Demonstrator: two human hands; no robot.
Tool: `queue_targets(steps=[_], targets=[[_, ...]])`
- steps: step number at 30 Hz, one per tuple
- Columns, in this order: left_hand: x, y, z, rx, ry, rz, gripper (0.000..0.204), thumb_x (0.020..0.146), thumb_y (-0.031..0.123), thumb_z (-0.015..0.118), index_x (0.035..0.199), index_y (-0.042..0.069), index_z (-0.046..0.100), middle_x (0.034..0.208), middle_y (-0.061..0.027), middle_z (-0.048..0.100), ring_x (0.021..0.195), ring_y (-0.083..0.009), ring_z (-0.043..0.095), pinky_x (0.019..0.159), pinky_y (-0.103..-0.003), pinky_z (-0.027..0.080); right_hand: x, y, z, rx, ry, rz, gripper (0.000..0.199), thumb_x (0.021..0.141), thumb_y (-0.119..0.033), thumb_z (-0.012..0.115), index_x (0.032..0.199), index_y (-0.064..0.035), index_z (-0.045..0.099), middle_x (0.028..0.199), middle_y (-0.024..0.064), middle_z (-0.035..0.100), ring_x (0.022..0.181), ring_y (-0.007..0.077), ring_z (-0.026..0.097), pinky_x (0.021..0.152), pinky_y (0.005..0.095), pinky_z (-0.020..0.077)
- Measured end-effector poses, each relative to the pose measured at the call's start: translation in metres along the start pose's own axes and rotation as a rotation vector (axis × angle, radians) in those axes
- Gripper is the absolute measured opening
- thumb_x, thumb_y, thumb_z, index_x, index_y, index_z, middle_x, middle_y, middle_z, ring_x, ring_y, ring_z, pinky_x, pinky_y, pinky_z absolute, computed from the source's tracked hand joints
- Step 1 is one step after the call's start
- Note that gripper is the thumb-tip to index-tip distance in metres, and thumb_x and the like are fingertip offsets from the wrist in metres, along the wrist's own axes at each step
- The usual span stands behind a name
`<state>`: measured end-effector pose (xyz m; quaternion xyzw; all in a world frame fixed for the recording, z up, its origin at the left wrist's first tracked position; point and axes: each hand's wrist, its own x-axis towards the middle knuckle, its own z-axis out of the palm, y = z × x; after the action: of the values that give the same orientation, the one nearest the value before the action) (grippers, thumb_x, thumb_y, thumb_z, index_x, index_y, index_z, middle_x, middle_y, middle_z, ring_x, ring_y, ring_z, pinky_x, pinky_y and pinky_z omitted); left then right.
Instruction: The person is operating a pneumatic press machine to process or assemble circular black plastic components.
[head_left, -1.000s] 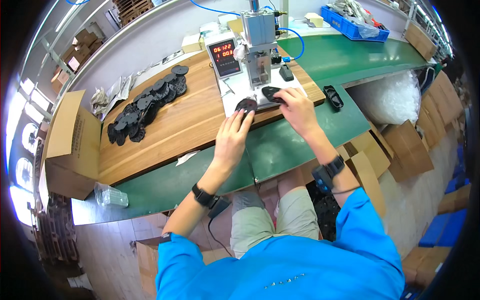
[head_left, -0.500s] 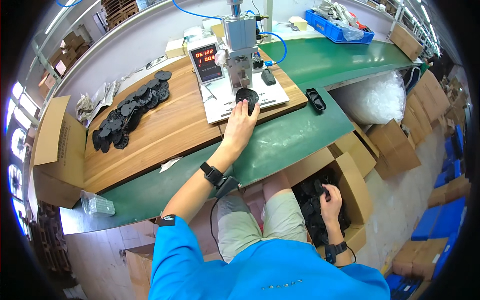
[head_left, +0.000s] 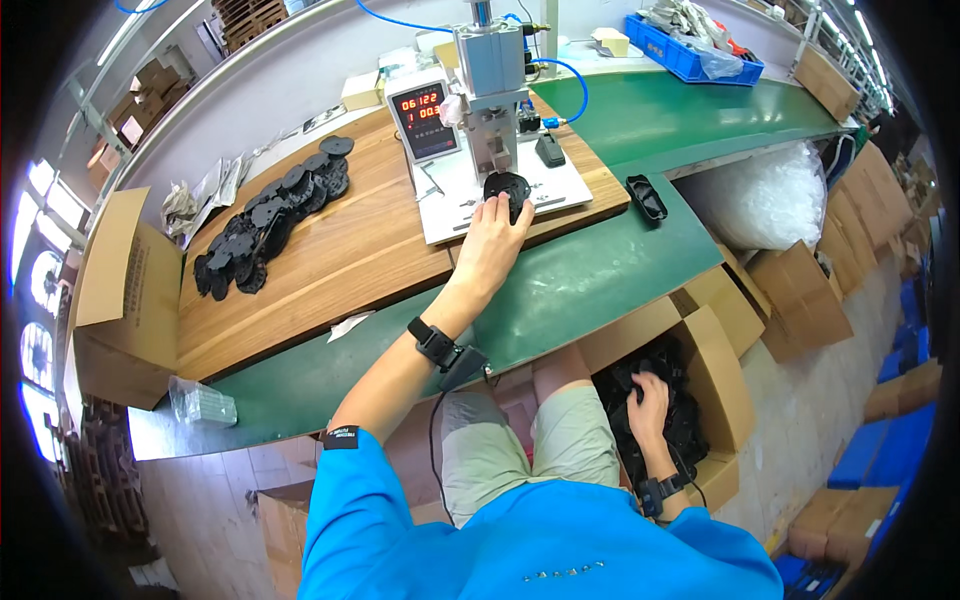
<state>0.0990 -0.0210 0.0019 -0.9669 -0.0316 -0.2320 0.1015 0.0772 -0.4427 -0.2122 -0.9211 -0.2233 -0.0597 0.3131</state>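
A round black plastic part [head_left: 507,186] rests on the white base plate [head_left: 445,222] of a small press [head_left: 490,90], under its head. My left hand [head_left: 492,243] has its fingers closed on the near edge of that part. Low on the right, my right hand [head_left: 649,408] is inside an open cardboard box [head_left: 722,385] filled with black plastic parts [head_left: 690,415]. Its fingers are curled around a small black part [head_left: 637,385], whose shape is mostly hidden by the hand.
Overlapping black discs [head_left: 268,215] lie in a long pile on the wooden board [head_left: 380,240]. A black oblong shell [head_left: 646,199] sits on the green bench top [head_left: 590,265]. Cardboard cartons [head_left: 125,310] flank the bench; a blue crate [head_left: 690,55] stands at the back.
My right hand has shifted left and deeper among the black parts in the box. My left hand stays on the round part at the press. The whole view has swung slightly.
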Motion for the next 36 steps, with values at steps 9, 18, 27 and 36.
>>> queue_targets(steps=[9,18,27,36], targets=[[0.001,-0.004,0.0,-0.025,0.089,-0.03,0.059,0.091,0.004,0.067,0.146,-0.005,0.048,0.13,-0.0224,0.069,0.122,-0.034,0.068,0.107,-0.042,0.054,0.203,-0.25,-0.042,0.185,0.156,-0.617,0.06,0.081,0.005,0.073,0.14,-0.0057,0.064,0.141,0.0126,0.063,0.133,0.035,0.057,0.111,0.0463,0.0475],[-0.014,-0.011,0.016,-0.393,0.22,-0.115,0.071,0.089,-0.001,0.064,0.155,-0.009,0.04,0.143,-0.0326,0.052,0.137,-0.0471,0.052,0.117,-0.05,0.045,0.279,-0.284,0.03,0.017,0.136,-0.664,0.04,0.084,0.004,0.066,0.123,-0.0037,0.071,0.118,0.0089,0.073,0.114,0.0312,0.068,0.092,0.0427,0.0596],[-0.164,-0.246,-0.013,0.131,0.016,-0.794,0.064,0.092,0.02,0.068,0.145,-0.011,0.049,0.15,-0.0302,0.051,0.139,-0.0469,0.05,0.12,-0.054,0.041,0.278,-0.275,0.014,-0.039,0.069,-0.593,0.051,0.074,0.007,0.078,0.122,-0.0061,0.073,0.113,0.0056,0.071,0.108,0.0288,0.067,0.092,0.0418,0.0598],[-0.258,-0.283,0.003,-0.006,-0.052,-0.796,0.058,0.101,0.022,0.066,0.152,0.0,0.049,0.144,-0.0273,0.056,0.135,-0.0461,0.053,0.113,-0.056,0.044,0.278,-0.274,0.021,-0.05,0.115,-0.623,0.045,0.077,0.006,0.075,0.121,-0.0074,0.074,0.112,0.0051,0.072,0.107,0.0282,0.069,0.092,0.0417,0.0598]])
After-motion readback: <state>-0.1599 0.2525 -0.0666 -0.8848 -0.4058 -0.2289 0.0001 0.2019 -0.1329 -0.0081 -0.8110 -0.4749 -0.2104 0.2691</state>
